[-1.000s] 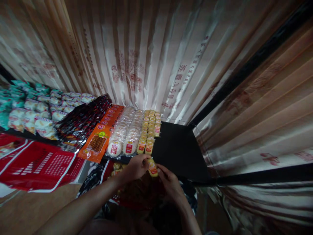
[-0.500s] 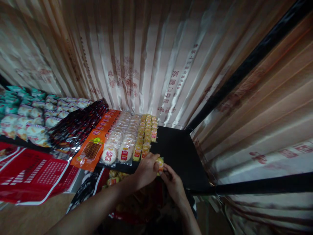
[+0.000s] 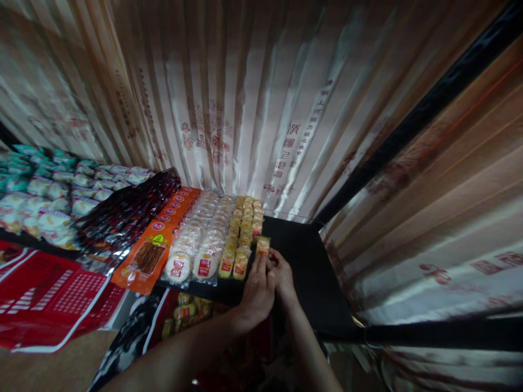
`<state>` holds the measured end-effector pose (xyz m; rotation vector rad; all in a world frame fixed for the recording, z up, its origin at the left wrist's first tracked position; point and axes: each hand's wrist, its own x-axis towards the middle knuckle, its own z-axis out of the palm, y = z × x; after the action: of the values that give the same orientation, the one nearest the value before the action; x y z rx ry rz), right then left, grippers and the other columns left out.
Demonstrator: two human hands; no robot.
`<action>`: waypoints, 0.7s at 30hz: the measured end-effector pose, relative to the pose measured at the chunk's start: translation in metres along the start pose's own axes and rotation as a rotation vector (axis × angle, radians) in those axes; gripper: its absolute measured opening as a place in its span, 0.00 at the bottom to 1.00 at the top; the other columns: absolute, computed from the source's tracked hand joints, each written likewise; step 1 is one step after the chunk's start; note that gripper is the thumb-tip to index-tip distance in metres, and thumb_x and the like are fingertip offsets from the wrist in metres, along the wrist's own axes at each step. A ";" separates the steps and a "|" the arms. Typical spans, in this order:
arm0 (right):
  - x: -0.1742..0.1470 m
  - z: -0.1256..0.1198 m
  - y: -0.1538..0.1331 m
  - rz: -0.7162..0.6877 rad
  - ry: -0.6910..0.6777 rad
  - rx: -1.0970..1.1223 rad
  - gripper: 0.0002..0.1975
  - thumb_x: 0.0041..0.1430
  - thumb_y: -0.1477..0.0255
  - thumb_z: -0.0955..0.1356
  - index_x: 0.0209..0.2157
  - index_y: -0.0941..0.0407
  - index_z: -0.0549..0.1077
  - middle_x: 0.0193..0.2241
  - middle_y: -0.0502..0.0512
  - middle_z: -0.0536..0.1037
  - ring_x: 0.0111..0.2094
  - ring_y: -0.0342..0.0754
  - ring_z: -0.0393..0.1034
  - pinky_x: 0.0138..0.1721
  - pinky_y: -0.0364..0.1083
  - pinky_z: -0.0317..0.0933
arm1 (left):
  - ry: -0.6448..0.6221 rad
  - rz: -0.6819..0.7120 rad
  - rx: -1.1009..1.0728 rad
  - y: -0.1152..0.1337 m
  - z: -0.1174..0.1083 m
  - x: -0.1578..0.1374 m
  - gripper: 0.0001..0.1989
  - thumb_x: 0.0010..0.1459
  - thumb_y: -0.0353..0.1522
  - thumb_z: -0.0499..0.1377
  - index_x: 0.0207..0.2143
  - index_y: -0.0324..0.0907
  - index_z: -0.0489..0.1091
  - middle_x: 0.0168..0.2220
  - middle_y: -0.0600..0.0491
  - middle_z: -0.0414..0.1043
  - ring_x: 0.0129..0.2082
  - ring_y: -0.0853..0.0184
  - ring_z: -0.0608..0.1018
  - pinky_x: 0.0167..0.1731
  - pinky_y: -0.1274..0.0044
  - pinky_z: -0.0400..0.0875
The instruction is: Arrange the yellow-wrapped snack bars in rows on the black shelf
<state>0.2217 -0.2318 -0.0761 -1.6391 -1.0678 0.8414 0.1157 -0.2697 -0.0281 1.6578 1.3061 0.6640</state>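
Observation:
A small yellow snack packet (image 3: 263,244) with an orange label is at the front of the right-hand row of matching yellow packets (image 3: 240,262) on the black tabletop. My left hand (image 3: 258,291) reaches in from below, its fingers together and their tips at the packet's lower end. Close against it, my right hand (image 3: 283,275) has thumb and fingers pinched by the packet's lower right side. Whatever lies between those right fingertips is hidden. Left of the yellow rows lie two rows of round white rice crackers (image 3: 206,264) in clear wrappers.
Farther left are an orange snack bag (image 3: 151,253), dark shiny packets (image 3: 126,209), and white and green packets (image 3: 57,226). More yellow packets (image 3: 186,311) are below the edge of the black table (image 3: 304,272). A red bag (image 3: 57,296) hangs at left. Pleated curtains and a black pole (image 3: 392,141) stand behind.
Both hands have moved up and forward, bringing the yellow packet from the table's front edge to the right-hand row. The camera view has shifted slightly.

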 end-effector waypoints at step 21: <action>0.018 0.019 0.010 -0.111 0.029 -0.065 0.22 0.48 0.61 0.64 0.44 0.57 0.70 0.37 0.57 0.75 0.31 0.47 0.71 0.33 0.45 0.66 | 0.142 -0.083 -0.053 -0.021 0.025 0.041 0.26 0.60 0.29 0.42 0.61 0.34 0.50 0.64 0.44 0.47 0.64 0.63 0.50 0.63 0.69 0.44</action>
<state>0.2134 -0.2101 -0.0917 -1.6247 -1.1658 0.7146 0.1393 -0.2382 -0.0627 1.5282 1.4372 0.7714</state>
